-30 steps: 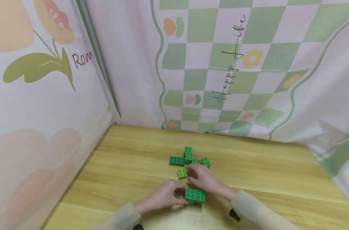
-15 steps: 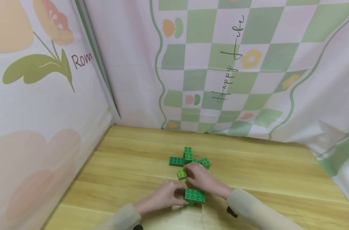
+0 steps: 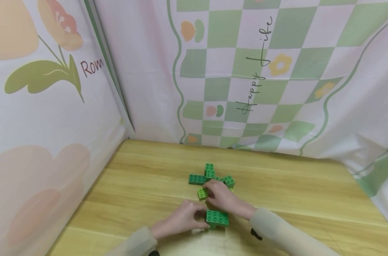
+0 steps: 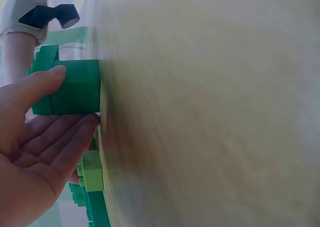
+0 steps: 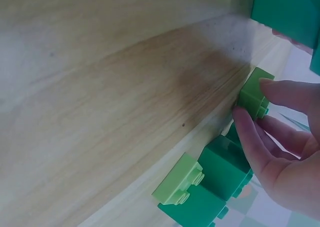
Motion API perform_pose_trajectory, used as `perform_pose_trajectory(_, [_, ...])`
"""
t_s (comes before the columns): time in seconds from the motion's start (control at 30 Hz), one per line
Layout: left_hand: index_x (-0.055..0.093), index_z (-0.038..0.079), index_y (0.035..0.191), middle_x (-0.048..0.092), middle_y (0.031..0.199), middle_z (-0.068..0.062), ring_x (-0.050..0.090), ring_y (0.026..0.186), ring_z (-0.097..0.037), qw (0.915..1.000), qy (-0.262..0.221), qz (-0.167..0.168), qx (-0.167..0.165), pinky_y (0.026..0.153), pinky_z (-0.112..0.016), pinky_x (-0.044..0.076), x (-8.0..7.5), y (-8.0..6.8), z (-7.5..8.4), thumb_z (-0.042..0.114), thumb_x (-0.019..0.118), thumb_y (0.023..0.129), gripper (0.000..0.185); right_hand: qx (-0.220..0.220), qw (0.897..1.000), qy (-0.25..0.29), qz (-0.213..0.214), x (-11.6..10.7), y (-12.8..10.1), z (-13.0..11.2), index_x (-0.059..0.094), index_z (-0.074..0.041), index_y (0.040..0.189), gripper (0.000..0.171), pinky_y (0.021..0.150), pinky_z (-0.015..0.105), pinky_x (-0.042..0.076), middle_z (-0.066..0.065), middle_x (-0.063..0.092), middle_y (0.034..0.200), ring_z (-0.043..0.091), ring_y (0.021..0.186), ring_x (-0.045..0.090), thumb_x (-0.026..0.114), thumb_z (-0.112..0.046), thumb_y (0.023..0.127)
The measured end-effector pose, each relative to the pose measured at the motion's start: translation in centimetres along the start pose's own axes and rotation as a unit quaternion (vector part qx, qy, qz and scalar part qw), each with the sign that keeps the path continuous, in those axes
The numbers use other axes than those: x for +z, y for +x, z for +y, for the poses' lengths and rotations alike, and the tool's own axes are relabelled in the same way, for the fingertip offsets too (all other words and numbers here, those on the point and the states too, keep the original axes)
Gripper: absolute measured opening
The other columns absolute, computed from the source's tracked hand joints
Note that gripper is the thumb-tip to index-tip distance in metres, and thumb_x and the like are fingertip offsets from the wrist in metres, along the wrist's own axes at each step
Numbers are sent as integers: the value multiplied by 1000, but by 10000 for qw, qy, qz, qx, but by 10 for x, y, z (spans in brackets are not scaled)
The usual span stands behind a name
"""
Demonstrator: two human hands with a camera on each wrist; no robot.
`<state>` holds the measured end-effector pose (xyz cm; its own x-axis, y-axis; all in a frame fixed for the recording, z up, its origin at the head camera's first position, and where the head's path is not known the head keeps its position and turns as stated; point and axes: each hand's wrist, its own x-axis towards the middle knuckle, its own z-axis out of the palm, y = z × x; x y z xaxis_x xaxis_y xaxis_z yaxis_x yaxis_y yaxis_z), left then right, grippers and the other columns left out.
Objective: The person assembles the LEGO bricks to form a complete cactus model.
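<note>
Pinching the lime brick [image 3: 202, 193] at bench [image 3: 142, 185] centre, the right hand [image 3: 224, 197] could scatter the far pile [image 3: 210, 176]; the left hand [image 3: 184, 218] grips the near green block [image 3: 217, 218].

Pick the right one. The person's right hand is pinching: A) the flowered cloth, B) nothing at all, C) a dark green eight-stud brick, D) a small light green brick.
D: in the right wrist view the thumb and fingers of the right hand close on a small light green brick that sits on the wooden table.
</note>
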<state>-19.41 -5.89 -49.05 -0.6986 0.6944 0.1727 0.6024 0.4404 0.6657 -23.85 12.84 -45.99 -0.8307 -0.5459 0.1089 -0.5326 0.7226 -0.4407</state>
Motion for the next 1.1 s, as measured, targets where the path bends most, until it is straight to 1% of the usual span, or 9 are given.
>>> perform_pose_trajectory(0.23, [73, 12, 105, 77, 99, 3, 67, 87, 5, 10000, -80, -33, -49, 78, -5, 53, -1, 1, 0, 24, 81, 82, 27, 30, 10000, -22, 51, 2, 2, 1, 67, 2, 110, 32, 62, 18, 48, 10, 68, 100, 11, 80, 56, 77, 0, 79])
perform_pose_trajectory(0.47, [73, 12, 105, 77, 99, 3, 68, 88, 5, 10000, 2, -27, -30, 78, -5, 52, 0, 1, 0, 25, 80, 83, 27, 68, 10000, 28, 25, 3, 1, 3, 68, 0, 106, 29, 62, 16, 48, 7, 67, 95, 10, 78, 56, 77, -2, 79])
perform_pose_trajectory(0.6, [73, 11, 104, 77, 99, 2, 68, 88, 4, 10000, 3, -9, -8, 78, -4, 52, 0, 0, 0, 24, 81, 82, 27, 64, 9999, 104, 40, 0, -1, 1, 68, 0, 105, 28, 63, 17, 52, 8, 67, 96, 12, 79, 60, 77, -2, 79])
perform_pose_trajectory(0.73, [72, 11, 105, 77, 100, 2, 68, 88, 4, 9999, -109, -61, -86, 78, -5, 53, -1, 2, 2, 24, 81, 82, 27, 40, 9997, 150, 207, -5, -6, -1, 67, 1, 105, 28, 66, 17, 56, 11, 69, 99, 16, 81, 65, 75, -1, 78])
perform_pose_trajectory(0.93, [72, 11, 103, 77, 98, 2, 67, 87, 5, 9992, -291, -113, -259, 78, -7, 53, -3, 1, 3, 22, 81, 81, 26, -99, 9982, 305, 516, -16, -13, -5, 66, 2, 106, 29, 66, 12, 55, 14, 69, 100, 18, 80, 69, 72, 2, 78])
perform_pose_trajectory(1.1, [72, 11, 105, 77, 99, 2, 66, 86, 6, 9996, -131, -130, -195, 77, -6, 53, -2, 1, 3, 24, 81, 81, 29, -141, 9972, 429, 593, -28, -21, -9, 66, 3, 105, 27, 67, 13, 57, 16, 68, 101, 21, 79, 70, 73, 2, 78])
